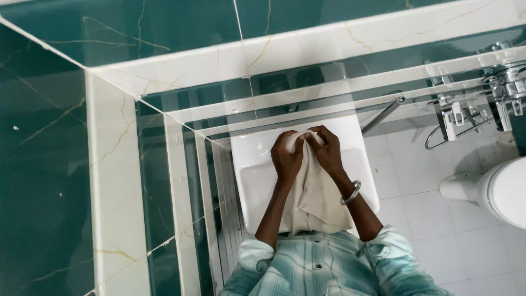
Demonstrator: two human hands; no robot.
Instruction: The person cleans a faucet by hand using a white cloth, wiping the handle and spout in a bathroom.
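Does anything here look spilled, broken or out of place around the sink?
Nothing stands out. Both hands, left hand and right hand, grip a pale cloth above a white sink. No spill or damage shows on the sink or the floor tiles.

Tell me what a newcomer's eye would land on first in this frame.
At the centre, the left hand and the right hand together grip the top of a cream cloth that hangs down over a white washbasin. Dark green marble-look wall tiles with pale bands fill the left and top. A white toilet sits at the right edge, below chrome taps.
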